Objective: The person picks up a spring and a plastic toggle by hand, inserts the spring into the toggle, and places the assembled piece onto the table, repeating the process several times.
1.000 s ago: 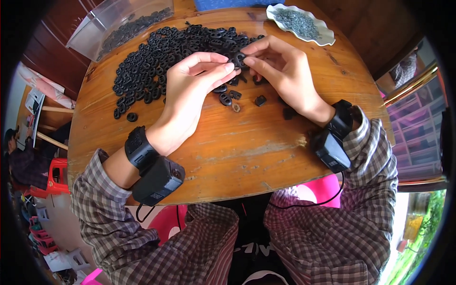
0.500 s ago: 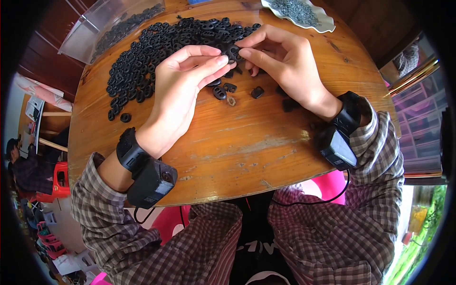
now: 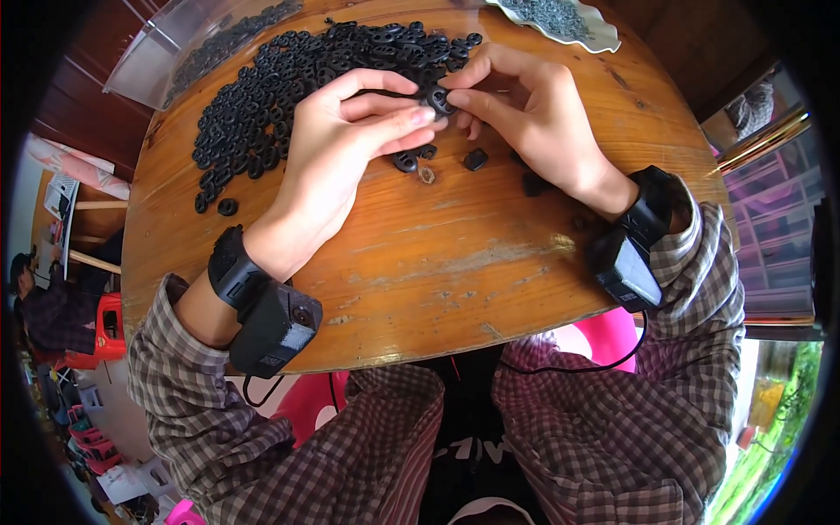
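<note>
L hand (image 3: 332, 149) hides pt blk pile (image 3: 258, 109); bin (image 3: 143, 70) far L, dish (image 3: 604, 37) R.

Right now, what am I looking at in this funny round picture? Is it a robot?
No robot here: these are a person's own left hand and right hand. The picture comes from a camera worn on the person's head, looking down. Its very wide lens bends straight edges.

On the wooden table there's a big pile of small black pieces. Behind are a clear tub and a white dish of tiny greyish bits. Each wrist wears a black gadget.

The right finger and thumb pinch one black piece. The left fingertips are close by, but blurry, so I can't tell whether they hold anything.
</note>
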Demonstrator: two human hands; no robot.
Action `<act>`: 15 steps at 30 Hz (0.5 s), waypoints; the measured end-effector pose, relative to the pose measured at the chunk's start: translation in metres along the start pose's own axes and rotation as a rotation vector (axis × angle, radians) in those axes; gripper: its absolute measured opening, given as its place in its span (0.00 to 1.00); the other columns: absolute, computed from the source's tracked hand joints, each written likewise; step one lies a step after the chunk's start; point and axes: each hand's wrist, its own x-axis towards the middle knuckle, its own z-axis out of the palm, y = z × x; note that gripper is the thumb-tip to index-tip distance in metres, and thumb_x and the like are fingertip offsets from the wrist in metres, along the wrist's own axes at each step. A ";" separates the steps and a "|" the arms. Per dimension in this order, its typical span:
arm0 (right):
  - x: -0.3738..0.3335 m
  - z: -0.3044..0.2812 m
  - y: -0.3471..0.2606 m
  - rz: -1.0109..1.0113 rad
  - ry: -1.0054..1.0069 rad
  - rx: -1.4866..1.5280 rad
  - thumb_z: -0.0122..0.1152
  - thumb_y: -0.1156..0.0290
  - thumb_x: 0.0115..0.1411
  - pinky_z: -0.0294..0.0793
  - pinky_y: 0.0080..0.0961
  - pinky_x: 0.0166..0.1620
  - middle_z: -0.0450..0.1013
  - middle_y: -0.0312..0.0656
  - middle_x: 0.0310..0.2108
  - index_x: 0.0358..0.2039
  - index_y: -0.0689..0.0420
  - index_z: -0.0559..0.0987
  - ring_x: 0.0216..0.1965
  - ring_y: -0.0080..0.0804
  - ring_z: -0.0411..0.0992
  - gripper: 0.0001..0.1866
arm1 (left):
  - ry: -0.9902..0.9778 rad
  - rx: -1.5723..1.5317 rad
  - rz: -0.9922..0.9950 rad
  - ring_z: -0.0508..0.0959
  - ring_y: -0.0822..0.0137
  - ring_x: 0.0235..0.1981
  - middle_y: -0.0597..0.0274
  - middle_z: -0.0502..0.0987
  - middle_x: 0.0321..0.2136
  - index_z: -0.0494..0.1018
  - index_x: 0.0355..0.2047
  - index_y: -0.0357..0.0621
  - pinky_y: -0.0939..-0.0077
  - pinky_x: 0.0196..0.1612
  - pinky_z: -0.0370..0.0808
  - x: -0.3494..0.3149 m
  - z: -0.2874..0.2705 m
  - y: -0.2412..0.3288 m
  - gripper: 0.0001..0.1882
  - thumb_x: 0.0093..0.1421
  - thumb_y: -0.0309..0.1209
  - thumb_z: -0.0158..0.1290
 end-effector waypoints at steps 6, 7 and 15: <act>0.001 0.001 0.004 -0.140 0.035 -0.246 0.52 0.80 0.55 0.72 0.14 0.32 0.71 0.38 0.27 0.33 0.66 0.72 0.27 0.18 0.70 0.05 | -0.117 0.086 0.012 0.77 0.63 0.34 0.52 0.74 0.30 0.66 0.40 0.31 0.78 0.39 0.76 -0.001 0.005 -0.001 0.13 0.53 0.21 0.51; 0.001 0.000 0.005 -0.166 0.038 -0.288 0.52 0.80 0.54 0.72 0.15 0.33 0.71 0.38 0.28 0.33 0.66 0.73 0.28 0.19 0.71 0.05 | -0.113 0.086 0.022 0.77 0.63 0.34 0.52 0.74 0.30 0.66 0.40 0.32 0.78 0.38 0.75 -0.001 0.005 0.000 0.13 0.54 0.22 0.50; -0.001 0.000 -0.001 -0.245 0.014 -0.386 0.59 0.77 0.49 0.71 0.18 0.30 0.70 0.39 0.29 0.34 0.63 0.73 0.28 0.23 0.70 0.10 | -0.080 0.050 0.007 0.77 0.68 0.33 0.55 0.75 0.32 0.69 0.38 0.33 0.80 0.37 0.75 0.000 0.005 0.000 0.11 0.55 0.26 0.50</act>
